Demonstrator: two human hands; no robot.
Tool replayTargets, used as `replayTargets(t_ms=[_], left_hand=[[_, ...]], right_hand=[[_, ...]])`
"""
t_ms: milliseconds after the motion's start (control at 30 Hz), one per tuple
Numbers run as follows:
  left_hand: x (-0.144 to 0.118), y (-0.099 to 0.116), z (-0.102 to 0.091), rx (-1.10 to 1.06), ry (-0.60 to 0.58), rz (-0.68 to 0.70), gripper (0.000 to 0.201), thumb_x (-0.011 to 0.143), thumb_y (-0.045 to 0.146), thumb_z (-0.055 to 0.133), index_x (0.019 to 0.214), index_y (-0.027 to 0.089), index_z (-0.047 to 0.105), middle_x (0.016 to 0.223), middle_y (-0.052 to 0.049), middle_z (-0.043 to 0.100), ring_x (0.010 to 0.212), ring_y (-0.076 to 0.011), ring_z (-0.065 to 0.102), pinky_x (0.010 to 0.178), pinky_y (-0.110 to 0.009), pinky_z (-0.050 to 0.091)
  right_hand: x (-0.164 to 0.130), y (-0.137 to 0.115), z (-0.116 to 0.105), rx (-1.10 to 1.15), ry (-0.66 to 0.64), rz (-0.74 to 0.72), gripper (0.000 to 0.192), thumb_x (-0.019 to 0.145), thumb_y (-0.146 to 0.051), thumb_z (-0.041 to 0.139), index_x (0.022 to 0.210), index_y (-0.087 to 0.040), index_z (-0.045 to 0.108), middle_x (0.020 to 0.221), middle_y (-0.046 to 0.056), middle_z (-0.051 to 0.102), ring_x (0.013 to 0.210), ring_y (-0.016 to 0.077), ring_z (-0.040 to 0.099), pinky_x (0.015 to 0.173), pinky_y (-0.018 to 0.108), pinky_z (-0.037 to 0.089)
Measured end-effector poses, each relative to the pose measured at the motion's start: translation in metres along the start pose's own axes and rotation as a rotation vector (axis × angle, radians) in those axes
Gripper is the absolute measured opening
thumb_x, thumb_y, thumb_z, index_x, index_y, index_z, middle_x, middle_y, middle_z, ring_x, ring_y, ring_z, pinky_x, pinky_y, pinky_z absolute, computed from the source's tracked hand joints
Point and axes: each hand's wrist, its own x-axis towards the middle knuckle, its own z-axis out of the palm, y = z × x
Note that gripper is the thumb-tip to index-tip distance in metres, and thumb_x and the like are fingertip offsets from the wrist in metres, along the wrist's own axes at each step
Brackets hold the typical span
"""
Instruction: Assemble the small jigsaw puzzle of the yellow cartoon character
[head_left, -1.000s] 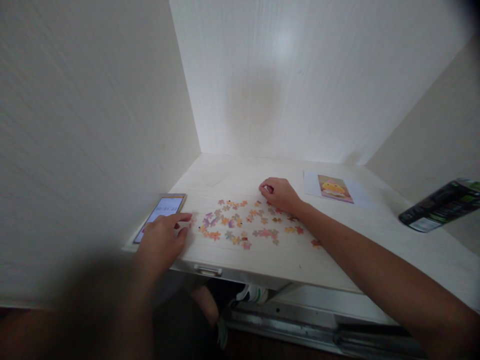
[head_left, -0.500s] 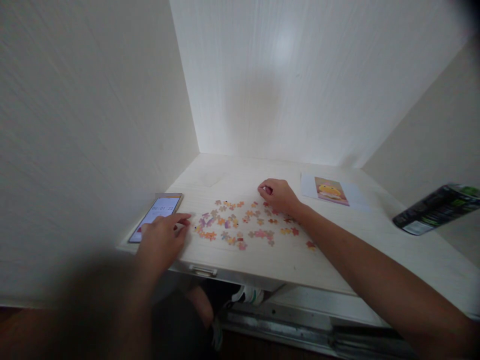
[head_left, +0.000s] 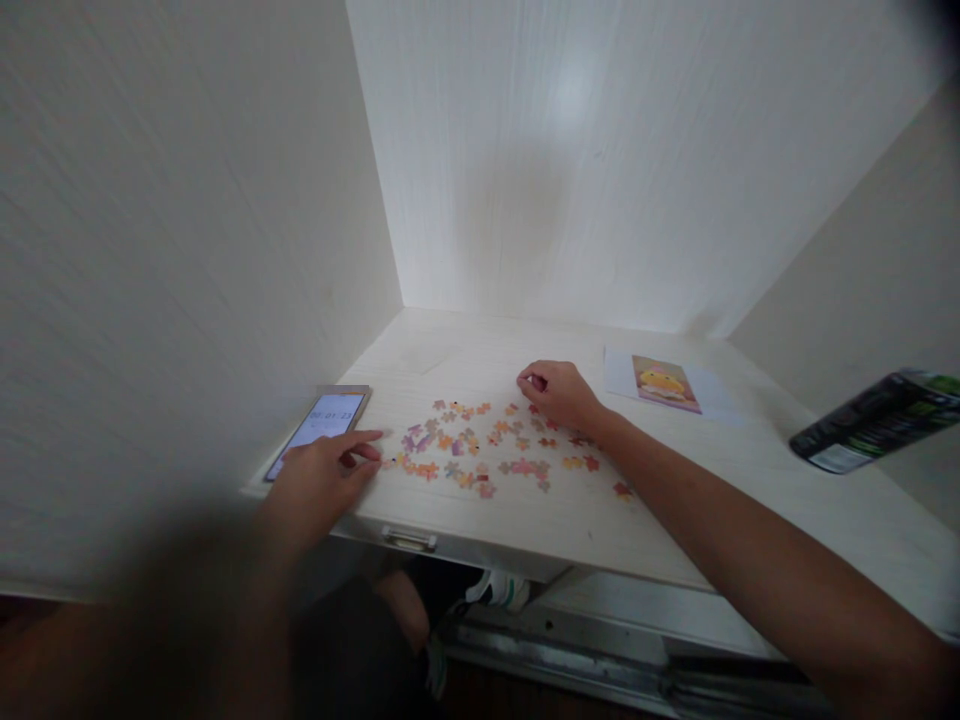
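Note:
Many small jigsaw puzzle pieces (head_left: 460, 447) in orange, pink, yellow and purple lie spread over the white desk; some are joined in short runs. My left hand (head_left: 330, 475) rests at the left edge of the pieces, partly over the phone. Its thumb and forefinger are apart, with a joined orange and yellow strip (head_left: 415, 466) just right of the thumb tip. Beyond the far side of the pieces, my right hand (head_left: 553, 388) is closed, its fingers curled and pressed together on the desk. Whatever it may hold is hidden. Its wrist and forearm cover some pieces at the right.
A phone (head_left: 322, 415) showing a running timer lies at the left. At the back right is a sheet with a printed yellow picture (head_left: 664, 383). A dark can (head_left: 870, 420) stands farther right. Pale panels enclose the desk (head_left: 510, 530) at the back and sides.
My left thumb and forefinger have spread farther apart. My right hand stays in nearly the same place, still closed. The view has shifted slightly.

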Motion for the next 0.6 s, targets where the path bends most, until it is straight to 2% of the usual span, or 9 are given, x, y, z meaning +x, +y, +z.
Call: replayTargets(t_ms=[200, 367, 500, 600], left_hand=[[-0.001, 0.001, 0.001, -0.007, -0.037, 0.041, 0.045, 0.079, 0.039, 0.05, 0.115, 0.019, 0.067, 0.094, -0.005, 0.074, 0.083, -0.0229, 0.066, 0.081, -0.035, 0.048], [-0.01, 0.003, 0.0, -0.096, -0.027, 0.089, 0.039, 0.081, 0.04, 0.05, 0.11, 0.019, 0.063, 0.093, -0.005, 0.072, 0.087, -0.0228, 0.065, 0.083, -0.035, 0.048], [-0.017, 0.014, 0.008, -0.138, -0.013, 0.101, 0.033, 0.083, 0.04, 0.051, 0.107, 0.02, 0.061, 0.094, -0.004, 0.07, 0.083, -0.0213, 0.064, 0.076, -0.033, 0.049], [-0.019, 0.025, 0.017, -0.195, -0.057, 0.146, 0.024, 0.086, 0.036, 0.049, 0.1, 0.021, 0.061, 0.095, -0.003, 0.069, 0.08, -0.019, 0.062, 0.073, -0.031, 0.048]], right_hand=[[0.0, -0.001, 0.0, 0.015, -0.011, 0.012, 0.018, 0.084, -0.022, 0.055, 0.08, -0.016, 0.072, 0.07, 0.004, 0.068, 0.061, 0.0132, 0.054, 0.063, 0.026, 0.037], [0.0, -0.002, -0.001, 0.027, -0.045, 0.014, 0.019, 0.084, -0.022, 0.054, 0.08, -0.016, 0.072, 0.069, 0.003, 0.068, 0.058, 0.0123, 0.052, 0.06, 0.025, 0.036], [0.0, -0.002, 0.0, 0.024, -0.055, 0.012, 0.02, 0.084, -0.023, 0.054, 0.081, -0.016, 0.072, 0.07, 0.004, 0.068, 0.06, 0.0127, 0.053, 0.062, 0.026, 0.037], [0.0, -0.001, 0.001, 0.02, -0.059, -0.002, 0.019, 0.084, -0.023, 0.054, 0.08, -0.016, 0.072, 0.072, 0.004, 0.069, 0.062, 0.0132, 0.054, 0.064, 0.026, 0.038]])
